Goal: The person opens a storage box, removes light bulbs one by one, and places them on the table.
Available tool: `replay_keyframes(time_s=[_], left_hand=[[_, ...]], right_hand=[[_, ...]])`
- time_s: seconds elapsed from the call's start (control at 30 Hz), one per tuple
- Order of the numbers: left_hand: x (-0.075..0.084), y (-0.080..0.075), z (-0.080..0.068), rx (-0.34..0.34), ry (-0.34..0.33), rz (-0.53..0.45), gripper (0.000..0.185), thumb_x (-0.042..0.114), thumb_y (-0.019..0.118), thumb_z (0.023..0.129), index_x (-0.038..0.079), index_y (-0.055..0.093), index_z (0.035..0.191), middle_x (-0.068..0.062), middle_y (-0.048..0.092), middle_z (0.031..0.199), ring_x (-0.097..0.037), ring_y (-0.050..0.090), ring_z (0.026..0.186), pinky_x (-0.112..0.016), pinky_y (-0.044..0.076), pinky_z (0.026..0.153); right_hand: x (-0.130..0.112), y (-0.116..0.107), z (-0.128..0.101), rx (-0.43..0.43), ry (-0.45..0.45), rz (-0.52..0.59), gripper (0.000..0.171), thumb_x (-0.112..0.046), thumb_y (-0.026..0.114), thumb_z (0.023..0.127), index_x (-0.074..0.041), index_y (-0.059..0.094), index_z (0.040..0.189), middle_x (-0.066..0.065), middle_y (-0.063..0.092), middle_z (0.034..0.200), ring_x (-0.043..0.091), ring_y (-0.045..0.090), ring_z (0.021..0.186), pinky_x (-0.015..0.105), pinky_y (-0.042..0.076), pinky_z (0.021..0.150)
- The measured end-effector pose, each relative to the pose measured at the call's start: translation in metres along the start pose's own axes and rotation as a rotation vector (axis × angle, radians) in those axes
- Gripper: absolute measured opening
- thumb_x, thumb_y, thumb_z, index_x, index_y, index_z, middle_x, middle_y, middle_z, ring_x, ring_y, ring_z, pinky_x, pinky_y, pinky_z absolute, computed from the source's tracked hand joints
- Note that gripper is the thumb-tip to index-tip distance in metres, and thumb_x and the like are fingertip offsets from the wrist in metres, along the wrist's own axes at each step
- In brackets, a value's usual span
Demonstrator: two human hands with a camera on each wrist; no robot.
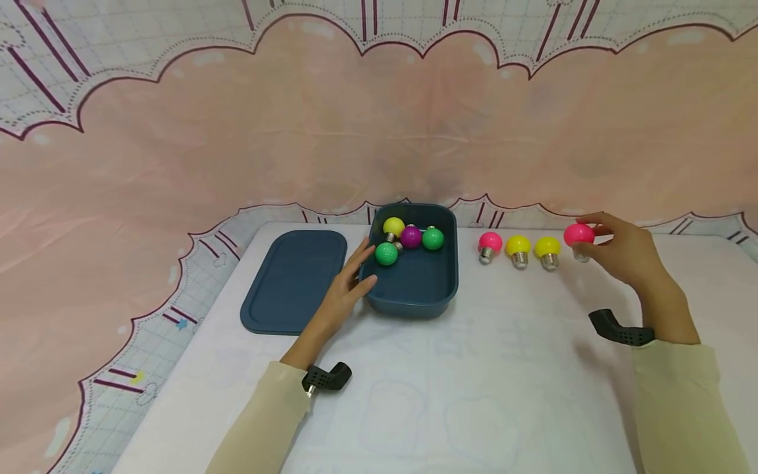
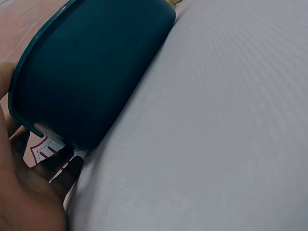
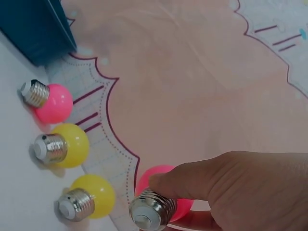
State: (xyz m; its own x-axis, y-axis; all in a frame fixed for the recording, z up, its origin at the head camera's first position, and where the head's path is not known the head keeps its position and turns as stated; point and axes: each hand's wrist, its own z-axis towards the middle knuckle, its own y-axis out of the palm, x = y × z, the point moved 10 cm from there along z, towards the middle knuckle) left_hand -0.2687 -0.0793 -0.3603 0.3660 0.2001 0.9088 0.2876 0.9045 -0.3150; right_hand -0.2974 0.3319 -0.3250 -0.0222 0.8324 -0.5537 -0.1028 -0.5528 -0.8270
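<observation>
Pink bulb [image 1: 578,234] pinched by right hand [image 1: 624,253], 3 o'clock end of bulb row | blue bin [image 1: 414,289] steadied at 9 o'clock by flat-fingered left hand [image 1: 343,296] | bulb best kept upright, set just beside yellow bulb [image 1: 547,248]

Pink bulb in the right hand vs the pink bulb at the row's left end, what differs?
The held pink bulb is pinched by the right hand; the row's pink bulb lies free on the table, untouched. The held one sits at the far right, past two yellow bulbs; the other is nearest the bin. Both share pink globes and silver screw bases.
</observation>
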Motion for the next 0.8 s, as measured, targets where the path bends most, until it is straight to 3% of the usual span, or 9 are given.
replay_keyframes(time_s=[0.8], left_hand=[[0.001, 0.000, 0.000, 0.001, 0.002, -0.004, 0.054, 0.004, 0.049, 0.098, 0.000, 0.029, 0.148, -0.013, 0.011, 0.158, -0.027, 0.008, 0.145, -0.050, 0.015, 0.112]], right_hand=[[0.045, 0.027, 0.005, -0.135, 0.129, 0.002, 0.065, -0.037, 0.063, 0.091, 0.000, 0.042, 0.139, 0.038, 0.040, 0.128, 0.056, 0.037, 0.110, 0.058, 0.049, 0.075]])
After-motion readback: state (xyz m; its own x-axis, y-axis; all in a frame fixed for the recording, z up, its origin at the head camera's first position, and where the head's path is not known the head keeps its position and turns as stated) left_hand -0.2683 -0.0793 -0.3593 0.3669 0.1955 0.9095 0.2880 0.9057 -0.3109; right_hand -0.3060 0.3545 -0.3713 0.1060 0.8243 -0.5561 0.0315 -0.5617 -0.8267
